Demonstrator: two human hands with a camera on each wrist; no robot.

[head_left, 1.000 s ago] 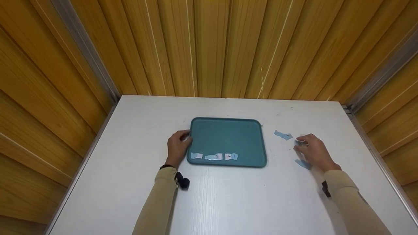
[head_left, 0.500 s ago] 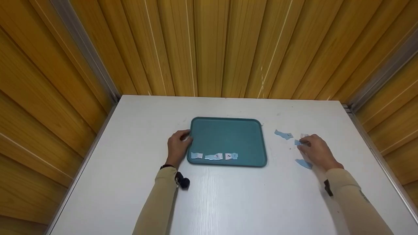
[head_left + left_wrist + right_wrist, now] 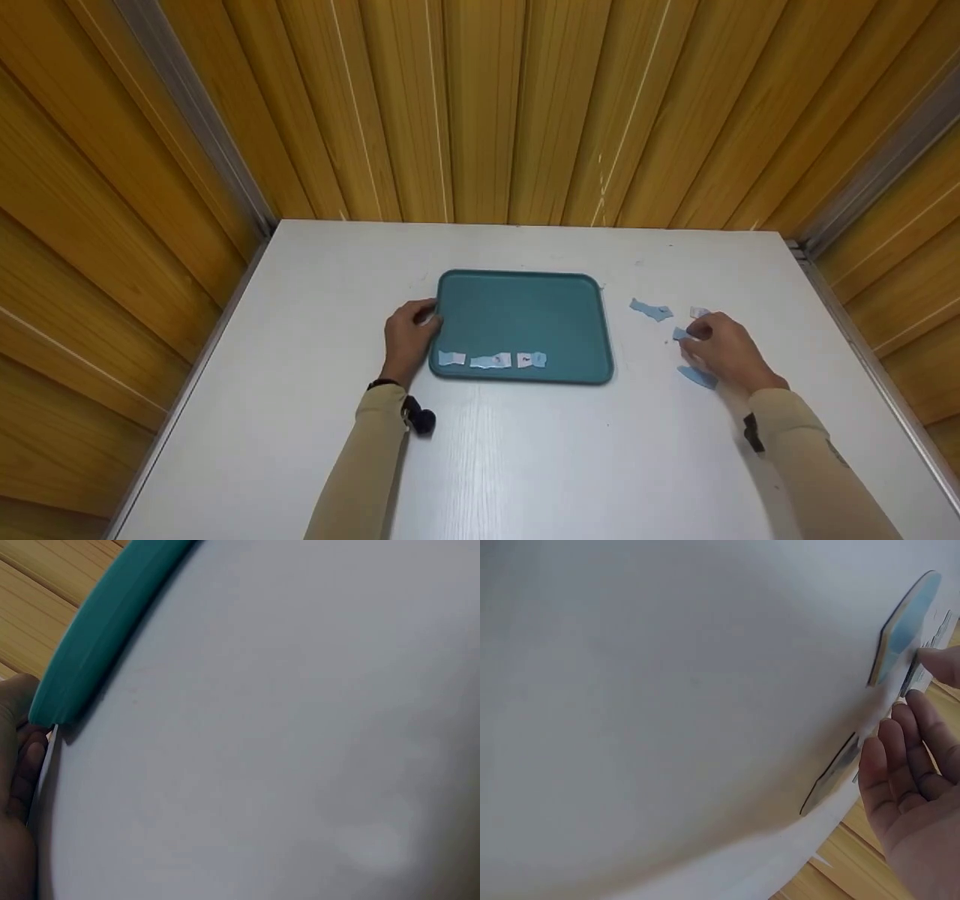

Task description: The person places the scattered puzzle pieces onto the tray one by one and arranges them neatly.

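My left hand (image 3: 407, 341) grips the left rim of a green rectangular tray (image 3: 517, 322), thumb at the edge. In the left wrist view its fingers (image 3: 28, 765) curl beside the tray's rim (image 3: 105, 637). Three flat light-blue and white puzzle pieces (image 3: 491, 361) lie in a row along the tray's near side. To the right of the tray, my right hand (image 3: 727, 351) pinches a small blue puzzle piece (image 3: 680, 334) low over the table, mostly covered by thumb and forefinger. In the right wrist view the thumb (image 3: 941, 664) and forefinger meet around its dark edge.
Near the right hand lie a wavy blue piece (image 3: 651, 310), a whitish piece (image 3: 699, 312) and a pointed blue piece (image 3: 698, 377). The white table (image 3: 540, 465) ends at a yellow wood-pattern wall (image 3: 517, 112) at the back, with similar walls on both sides.
My right hand has shifted slightly right and towards me, bringing the whitish piece behind it into view. The small blue piece has turned a little. Left hand and tray stay put.
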